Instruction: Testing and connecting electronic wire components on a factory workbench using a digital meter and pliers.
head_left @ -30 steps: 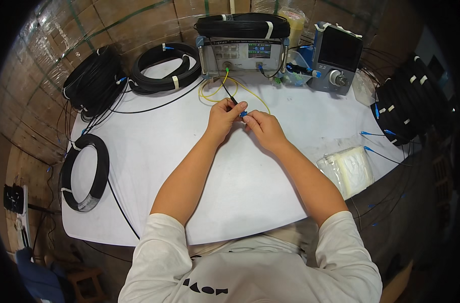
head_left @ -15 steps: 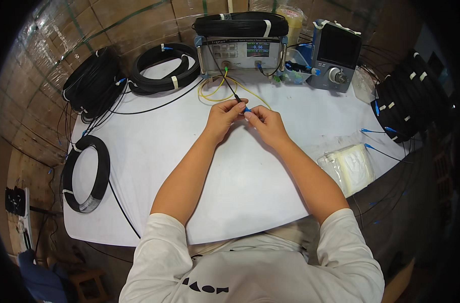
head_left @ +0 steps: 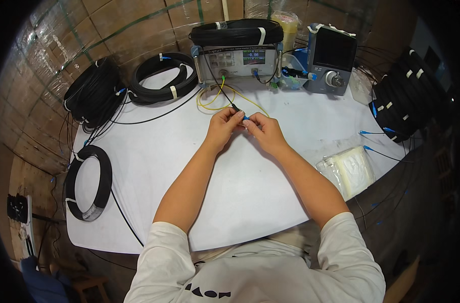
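blue connector: small blue plastic plug, pinched between the fingertips of both hands, held just above the tabletop at the far middle.
black cable: thin black lead; its dark end sits at the left fingertips, touching the blue connector, and it runs away to the front of the grey instrument at the far edge.
yellow cable: thin yellow lead lying in loose loops on the tabletop, just beyond the hands.
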`<state>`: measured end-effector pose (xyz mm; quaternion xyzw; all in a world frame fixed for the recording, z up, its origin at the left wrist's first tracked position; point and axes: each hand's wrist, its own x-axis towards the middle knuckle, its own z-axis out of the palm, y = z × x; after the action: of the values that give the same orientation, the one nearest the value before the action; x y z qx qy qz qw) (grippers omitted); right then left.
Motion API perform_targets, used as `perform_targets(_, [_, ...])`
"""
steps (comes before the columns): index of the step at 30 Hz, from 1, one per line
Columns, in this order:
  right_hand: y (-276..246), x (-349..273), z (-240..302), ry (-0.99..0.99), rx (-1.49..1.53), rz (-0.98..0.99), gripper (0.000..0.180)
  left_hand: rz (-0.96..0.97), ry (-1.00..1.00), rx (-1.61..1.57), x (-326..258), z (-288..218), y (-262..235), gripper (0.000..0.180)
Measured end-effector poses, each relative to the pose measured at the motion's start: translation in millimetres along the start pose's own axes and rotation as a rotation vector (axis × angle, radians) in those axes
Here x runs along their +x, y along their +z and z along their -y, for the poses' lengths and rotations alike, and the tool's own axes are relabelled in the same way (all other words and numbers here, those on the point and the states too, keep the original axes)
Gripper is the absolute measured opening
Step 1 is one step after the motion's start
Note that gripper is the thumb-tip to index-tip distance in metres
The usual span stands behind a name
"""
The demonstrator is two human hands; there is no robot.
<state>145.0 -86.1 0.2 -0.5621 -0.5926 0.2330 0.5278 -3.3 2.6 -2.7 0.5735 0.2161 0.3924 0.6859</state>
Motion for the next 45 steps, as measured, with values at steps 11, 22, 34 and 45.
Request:
perform_targets(11, [1, 1, 3, 0.018, 0.096, 0.006, 0.025, -0.018, 0.041, -0.017, 0, 4, 3, 0.022])
perform_targets(22, [3, -6, 5, 0.062, 0.085, 0.044, 0.021, -0.139, -0.016, -0.174, 1, -2, -4, 0.024])
perform_targets(34, [2, -4, 3, 0.029, 0.048, 0.04, 0.017, -0.187, 0.072, -0.047, -1, -4, 8, 0.025])
perform_targets(45, [4, -2, 6, 0.093, 0.46, 0.035, 0.015, -0.152, 0.174, 0.219, -1, 5, 8, 0.027])
